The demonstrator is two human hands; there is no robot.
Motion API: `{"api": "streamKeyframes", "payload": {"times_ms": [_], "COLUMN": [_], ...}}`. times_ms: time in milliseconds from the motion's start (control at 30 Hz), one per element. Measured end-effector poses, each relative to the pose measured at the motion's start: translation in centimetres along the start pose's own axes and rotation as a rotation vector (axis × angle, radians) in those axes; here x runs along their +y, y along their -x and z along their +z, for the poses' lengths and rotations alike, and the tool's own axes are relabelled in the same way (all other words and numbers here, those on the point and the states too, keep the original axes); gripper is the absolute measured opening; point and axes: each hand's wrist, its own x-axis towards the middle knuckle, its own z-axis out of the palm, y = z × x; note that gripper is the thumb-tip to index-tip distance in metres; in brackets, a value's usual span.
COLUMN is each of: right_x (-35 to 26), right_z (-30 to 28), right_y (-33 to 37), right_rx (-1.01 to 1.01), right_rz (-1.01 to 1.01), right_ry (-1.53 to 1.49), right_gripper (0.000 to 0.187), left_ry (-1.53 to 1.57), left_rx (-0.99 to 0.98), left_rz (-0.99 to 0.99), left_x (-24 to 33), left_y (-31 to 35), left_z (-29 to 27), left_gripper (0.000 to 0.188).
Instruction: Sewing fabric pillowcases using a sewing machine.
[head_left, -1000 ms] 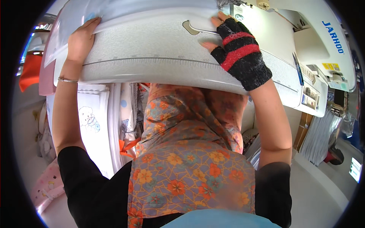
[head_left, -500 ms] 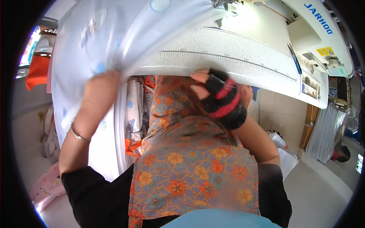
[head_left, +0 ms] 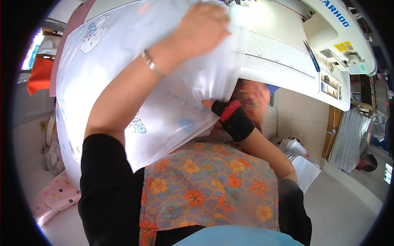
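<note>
Clock directions were read from the centre of my view. The printed white fabric (head_left: 119, 53) spread from 8 o'clock round to 12, across the speckled sewing table (head_left: 266, 46). My left hand (head_left: 203, 30) was at 12 o'clock, back upward over the fabric, near its right edge (motion blur covered the fingers, so I could not tell whether they gripped). My right hand (head_left: 230, 115), in a black and red glove, was just off centre toward 3 o'clock; its grip was narrow, holding the fabric's right edge near the lower corner, with creases running out from it. From there the fabric's near edge sloped over my floral apron (head_left: 205, 176) toward 8 o'clock. Room for sideways travel lay toward 2 o'clock, where a strip of table separated the fabric from the dark blue tool (head_left: 315, 62) and accessory tray (head_left: 330, 87). The machine head (head_left: 361, 46) bounded that strip beyond.
</note>
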Motion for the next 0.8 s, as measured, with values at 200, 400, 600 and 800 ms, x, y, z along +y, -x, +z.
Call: {"api": "streamKeyframes", "payload": {"times_ms": [200,400,600,800], "right_x": [4.1,4.6,4.4,-1.9], "right_z": [-1.0,-2.8,-2.3,-1.5], "right_y": [-2.6,-1.9,-0.5,4.1], "right_rx": [0.004,-0.103,-0.208,-0.154], "right_rz": [-0.251,-0.229,-0.216,-0.143], "right_ry": [0.092,0.183,0.261,0.195], "right_gripper": [0.051,0.051,0.052,0.042], "left_ry": [0.142,0.012,0.111,0.103], "left_rx": [0.138,-0.076,-0.064,-0.027], "left_rz": [-0.118,-0.128,-0.139,-0.075], "left_x": [-1.9,1.5,0.0,0.1], "left_y": [-1.5,0.5,-0.5,0.3], "left_z": [3.6,4.3,3.8,3.6], "left_gripper": [0.036,0.053,0.054,0.055]}}
